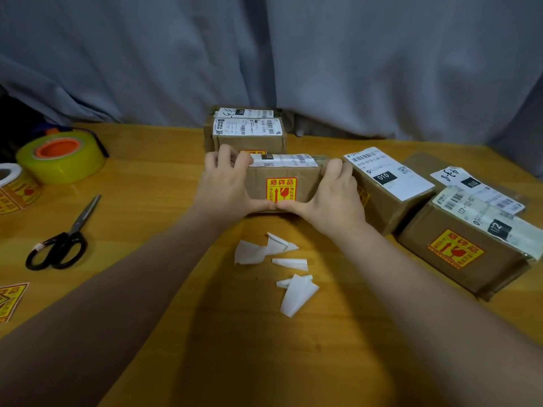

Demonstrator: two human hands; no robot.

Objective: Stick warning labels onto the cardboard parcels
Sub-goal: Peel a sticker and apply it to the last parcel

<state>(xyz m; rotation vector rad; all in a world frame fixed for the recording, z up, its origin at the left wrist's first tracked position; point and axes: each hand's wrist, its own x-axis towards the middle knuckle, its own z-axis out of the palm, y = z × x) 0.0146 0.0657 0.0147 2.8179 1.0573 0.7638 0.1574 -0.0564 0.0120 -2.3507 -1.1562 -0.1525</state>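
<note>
A person's left hand point(226, 183) and right hand point(329, 192) clasp a labelled parcel point(282, 183) at mid-tabletop point(164, 230), thumbs pressing the warning label's point(281, 189) lower edge; uneven pressure could leave it creased or lifting

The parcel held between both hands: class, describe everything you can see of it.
The parcel is a brown cardboard box at the middle of the wooden table, front face toward the camera. A yellow and red warning label is stuck on that face, its bottom hidden by thumbs. A white shipping label with barcodes covers the top. The left hand grips its left end and the right hand its right end, fingers over the top, thumbs meeting along the lower front edge.
</note>
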